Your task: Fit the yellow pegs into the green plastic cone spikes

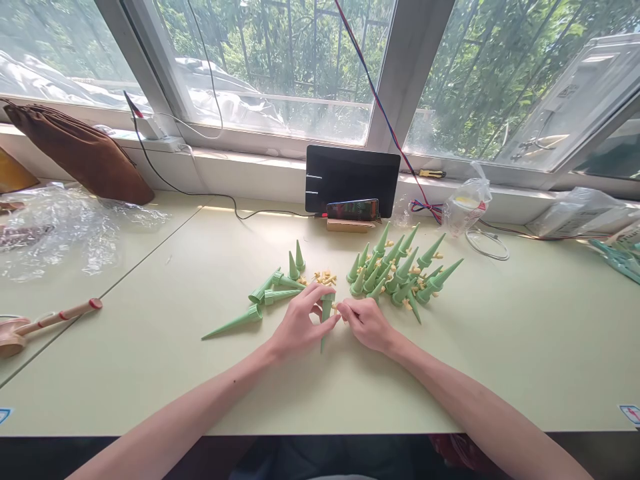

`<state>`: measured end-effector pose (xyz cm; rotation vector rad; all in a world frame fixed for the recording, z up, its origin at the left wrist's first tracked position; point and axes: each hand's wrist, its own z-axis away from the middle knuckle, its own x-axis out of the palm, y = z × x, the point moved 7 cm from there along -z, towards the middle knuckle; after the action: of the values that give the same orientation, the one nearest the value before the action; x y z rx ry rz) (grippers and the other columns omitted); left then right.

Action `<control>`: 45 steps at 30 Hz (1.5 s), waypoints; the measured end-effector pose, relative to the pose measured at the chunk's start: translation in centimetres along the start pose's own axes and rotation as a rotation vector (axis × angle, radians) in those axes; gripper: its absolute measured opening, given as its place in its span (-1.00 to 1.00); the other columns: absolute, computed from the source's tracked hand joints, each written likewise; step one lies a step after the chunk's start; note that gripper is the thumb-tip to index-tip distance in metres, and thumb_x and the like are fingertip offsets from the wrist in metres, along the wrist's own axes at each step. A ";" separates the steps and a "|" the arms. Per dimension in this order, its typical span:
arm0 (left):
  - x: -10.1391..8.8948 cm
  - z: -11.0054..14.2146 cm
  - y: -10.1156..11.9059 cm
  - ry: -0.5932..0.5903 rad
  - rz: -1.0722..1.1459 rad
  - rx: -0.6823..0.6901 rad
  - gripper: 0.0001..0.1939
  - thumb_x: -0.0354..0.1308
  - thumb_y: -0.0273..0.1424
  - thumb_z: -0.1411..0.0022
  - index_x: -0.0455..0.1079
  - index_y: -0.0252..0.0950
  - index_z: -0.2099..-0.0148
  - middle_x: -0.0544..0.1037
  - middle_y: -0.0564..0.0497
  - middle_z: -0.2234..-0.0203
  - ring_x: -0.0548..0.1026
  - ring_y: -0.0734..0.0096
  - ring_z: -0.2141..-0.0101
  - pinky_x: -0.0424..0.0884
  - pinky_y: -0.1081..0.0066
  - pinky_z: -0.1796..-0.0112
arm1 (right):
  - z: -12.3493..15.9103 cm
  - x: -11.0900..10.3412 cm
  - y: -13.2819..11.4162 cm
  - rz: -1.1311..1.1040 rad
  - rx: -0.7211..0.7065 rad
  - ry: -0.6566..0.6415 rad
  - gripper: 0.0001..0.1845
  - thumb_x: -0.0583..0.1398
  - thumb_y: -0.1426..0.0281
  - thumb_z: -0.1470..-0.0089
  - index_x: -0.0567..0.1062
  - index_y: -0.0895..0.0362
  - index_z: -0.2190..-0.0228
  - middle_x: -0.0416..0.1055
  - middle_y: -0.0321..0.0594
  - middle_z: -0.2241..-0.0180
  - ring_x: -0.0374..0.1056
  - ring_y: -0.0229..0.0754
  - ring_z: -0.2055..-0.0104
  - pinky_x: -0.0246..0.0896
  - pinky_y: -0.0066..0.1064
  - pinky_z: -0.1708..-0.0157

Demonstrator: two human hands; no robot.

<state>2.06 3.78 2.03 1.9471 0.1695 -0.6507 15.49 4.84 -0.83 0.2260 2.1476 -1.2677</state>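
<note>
Tablet [353, 177]: one, black, leaning beneath the windows [280, 60].
Phone [353, 210]: one, directly before the tablet.
Left hand [303, 317]: thumb and fingers grasping one green plastic spike [327, 308], tip downward, in front of the tablet.
Right hand [366, 321]: pinching one small yellow fitting [335, 306] beside that spike; contact unclear.
Loose spikes [283, 296]: six, two upright, four lying, front-left of the tablet.
Spike cluster [403, 271]: roughly twenty, overlapping, front-right of the tablet, many bearing yellow fittings.
Fitting heap [327, 277]: too jumbled to count, before the tablet.
Tabletop [300, 400]: pale green, under the tablet.
</note>
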 end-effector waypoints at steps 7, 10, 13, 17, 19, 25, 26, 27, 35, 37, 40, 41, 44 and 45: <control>0.0 -0.1 0.1 0.007 0.003 -0.001 -0.72 0.16 -0.44 -0.23 0.35 -0.21 0.00 0.42 0.00 0.15 0.46 0.42 0.22 0.52 0.43 0.27 | 0.0 0.0 0.1 0.014 -0.003 0.009 -0.49 -0.07 0.20 -0.35 0.19 0.13 0.61 0.17 -0.35 0.64 0.06 -0.34 0.59 -0.08 -0.44 0.52; -0.1 -0.1 0.2 0.009 0.004 0.001 -0.72 0.17 -0.45 -0.22 0.36 -0.20 0.01 0.41 0.01 0.16 0.43 0.46 0.28 0.51 0.43 0.29 | 0.0 0.0 0.1 0.014 0.000 0.014 -0.49 -0.07 0.19 -0.35 0.18 0.13 0.62 0.15 -0.35 0.65 0.05 -0.34 0.59 -0.08 -0.44 0.52; -0.1 -0.2 0.2 0.019 0.003 0.000 -0.72 0.17 -0.45 -0.22 0.36 -0.20 0.01 0.41 0.01 0.17 0.40 0.49 0.32 0.51 0.43 0.30 | 0.0 0.0 0.2 0.007 0.012 0.014 -0.48 -0.07 0.19 -0.35 0.20 0.13 0.61 0.18 -0.35 0.64 0.06 -0.33 0.58 -0.06 -0.44 0.51; -0.2 -0.2 0.1 0.030 0.005 -0.010 -0.72 0.19 -0.45 -0.21 0.37 -0.20 0.01 0.42 0.01 0.18 0.40 0.49 0.33 0.51 0.43 0.30 | 0.0 0.1 0.2 -0.008 0.028 0.020 -0.50 -0.06 0.19 -0.35 0.23 0.13 0.60 0.21 -0.34 0.62 0.07 -0.32 0.57 -0.05 -0.44 0.50; -0.1 -0.2 0.0 0.027 0.013 -0.017 -0.72 0.19 -0.44 -0.22 0.37 -0.20 0.01 0.42 0.01 0.18 0.40 0.49 0.32 0.51 0.43 0.30 | -0.1 -0.1 0.2 -0.012 0.031 0.033 -0.51 -0.04 0.20 -0.35 0.23 0.13 0.60 0.16 -0.36 0.63 0.03 -0.33 0.58 -0.07 -0.44 0.51; -0.3 -0.5 -0.3 0.051 0.032 -0.025 -0.71 0.21 -0.37 -0.23 0.36 -0.20 0.00 0.42 0.00 0.17 0.40 0.49 0.34 0.52 0.42 0.29 | -0.1 -0.6 0.1 -0.080 0.047 0.068 -0.63 -0.05 0.21 -0.36 0.34 0.11 0.41 0.09 -0.42 0.63 0.00 -0.32 0.61 -0.07 -0.46 0.54; -0.4 -0.5 -0.3 0.055 0.030 -0.026 -0.71 0.21 -0.37 -0.22 0.36 -0.20 0.00 0.42 0.00 0.17 0.40 0.49 0.34 0.52 0.41 0.29 | -0.1 -0.6 0.1 -0.092 0.055 0.067 -0.65 -0.07 0.21 -0.36 0.35 0.10 0.35 0.11 -0.42 0.63 0.02 -0.31 0.61 -0.05 -0.46 0.54; -0.4 -0.6 -0.3 0.057 0.027 -0.027 -0.71 0.21 -0.37 -0.22 0.36 -0.20 0.00 0.43 0.00 0.16 0.40 0.48 0.33 0.52 0.41 0.29 | -0.1 -0.6 0.1 -0.097 0.060 0.064 -0.66 -0.08 0.21 -0.37 0.36 0.10 0.31 0.12 -0.42 0.63 0.05 -0.30 0.61 -0.03 -0.46 0.53; -0.4 -0.6 -0.4 0.044 0.004 -0.034 -0.71 0.19 -0.35 -0.23 0.37 -0.22 -0.01 0.45 -0.04 0.15 0.40 0.47 0.35 0.52 0.40 0.32 | -0.2 -0.4 -0.3 -0.086 0.032 0.044 -0.70 -0.01 0.23 -0.34 0.39 0.11 0.34 0.18 -0.38 0.61 0.06 -0.29 0.58 0.02 -0.46 0.52; -0.4 -0.6 -0.3 0.041 0.010 -0.031 -0.69 0.19 -0.33 -0.24 0.37 -0.22 -0.03 0.46 -0.06 0.14 0.42 0.44 0.33 0.53 0.38 0.31 | -0.3 -0.5 -0.2 -0.094 0.025 0.055 -0.69 -0.01 0.24 -0.33 0.37 0.11 0.38 0.17 -0.38 0.60 0.05 -0.30 0.58 0.02 -0.46 0.53; -0.5 -0.7 -0.5 0.049 0.053 -0.054 -0.68 0.16 -0.29 -0.28 0.37 -0.24 -0.05 0.49 -0.07 0.15 0.46 0.41 0.32 0.55 0.34 0.29 | -0.2 -0.6 0.0 -0.104 0.034 0.083 -0.66 -0.02 0.23 -0.34 0.32 0.11 0.43 0.14 -0.39 0.61 0.04 -0.30 0.58 0.01 -0.46 0.53; -0.5 -0.7 -0.6 0.048 0.077 -0.071 -0.69 0.13 -0.28 -0.30 0.36 -0.24 -0.06 0.51 -0.07 0.19 0.47 0.42 0.34 0.56 0.33 0.29 | -0.2 -0.7 0.1 -0.105 0.042 0.098 -0.65 -0.03 0.22 -0.34 0.30 0.11 0.44 0.13 -0.39 0.61 0.02 -0.31 0.58 0.00 -0.46 0.54; -0.6 -0.8 -0.7 0.025 0.155 -0.084 -0.71 0.04 -0.31 -0.37 0.35 -0.25 -0.08 0.51 -0.01 0.38 0.49 0.44 0.45 0.56 0.33 0.33 | -0.1 -0.9 0.5 -0.110 0.069 0.151 -0.63 -0.05 0.19 -0.35 0.27 0.10 0.45 0.10 -0.41 0.63 0.00 -0.31 0.60 -0.02 -0.46 0.56; -0.7 -0.9 -0.6 0.017 0.173 -0.067 -0.71 0.02 -0.33 -0.38 0.35 -0.25 -0.09 0.51 0.00 0.40 0.50 0.44 0.46 0.56 0.33 0.34 | -0.1 -1.0 0.6 -0.113 0.077 0.171 -0.62 -0.06 0.19 -0.35 0.27 0.10 0.45 0.10 -0.41 0.64 0.00 -0.31 0.60 -0.02 -0.46 0.57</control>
<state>1.56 4.94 2.19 1.8788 0.0329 -0.5083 16.52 5.39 -0.59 0.2562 2.2848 -1.4436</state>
